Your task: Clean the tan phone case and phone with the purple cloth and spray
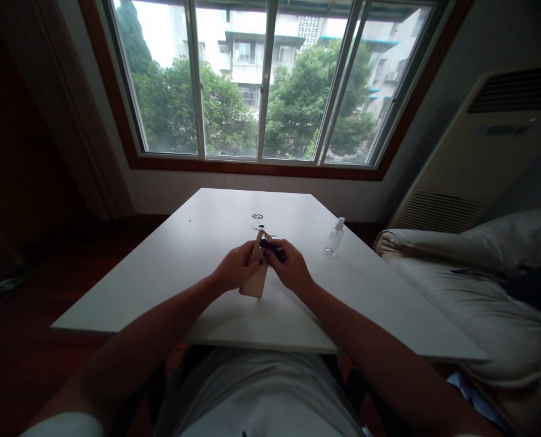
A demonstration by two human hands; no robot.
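Note:
A flat tan smartphone [253, 284] is gripped along its side by my left hand [238, 265], tilted up over the white table [184, 255]. My right hand [293, 267] is closed around a small dark purple-black tool [277, 249], whose tip meets the upper part of the phone. The exact kind of tool cannot be made out. Just beyond the phone lie two small round, clear-and-dark pieces, a nearer disc [258, 226] and a farther ring [257, 216]. Another small shiny piece sits partly hidden behind my right hand.
A clear spray bottle [333, 238] stands on the table to the right. A tiny dark speck [190, 220] lies at the far left. Beyond the right edge is a pale cushioned seat [452, 261], with an air conditioner [484, 145] behind it. A window [261, 85] faces the table.

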